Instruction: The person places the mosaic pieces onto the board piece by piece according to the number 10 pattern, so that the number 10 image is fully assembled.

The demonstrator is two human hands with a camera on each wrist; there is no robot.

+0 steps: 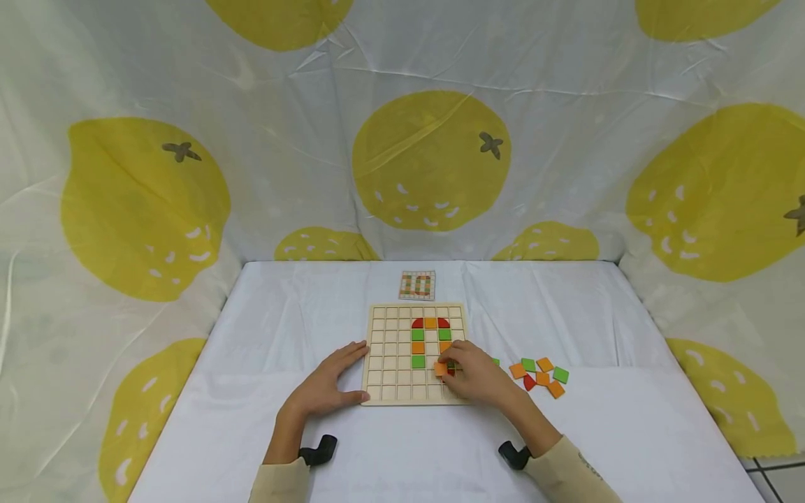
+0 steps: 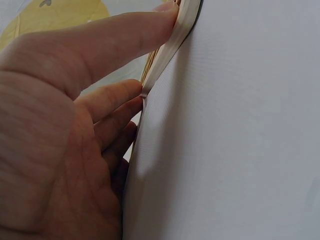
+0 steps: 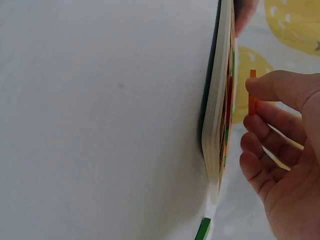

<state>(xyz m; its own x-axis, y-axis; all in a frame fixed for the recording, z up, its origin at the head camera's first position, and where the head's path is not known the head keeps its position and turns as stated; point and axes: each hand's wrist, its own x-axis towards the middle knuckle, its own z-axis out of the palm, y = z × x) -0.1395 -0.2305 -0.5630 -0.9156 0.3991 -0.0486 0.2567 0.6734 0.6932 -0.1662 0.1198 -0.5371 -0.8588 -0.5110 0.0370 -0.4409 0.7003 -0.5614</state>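
Observation:
A wooden grid board (image 1: pixel 390 396) lies on the white cloth with red, orange and green tiles forming an arch on its right half. My left hand (image 1: pixel 328 381) rests at the board's left edge, its thumb and fingertips touching the rim; the left wrist view shows the fingers fairly straight against it. Over the lower right of the board, my right hand (image 1: pixel 476 372) pinches an orange square tile (image 3: pixel 252 92) between thumb and fingers. In the right wrist view this tile is held just above the board's surface. The right hand covers some tiles on the board.
Right of the board lies a loose group of orange, green and red tiles, among them a green tile (image 1: pixel 560 375). A small pattern card (image 1: pixel 417 285) sits behind the board. A lemon-print curtain (image 1: pixel 434 161) rises at the back and sides.

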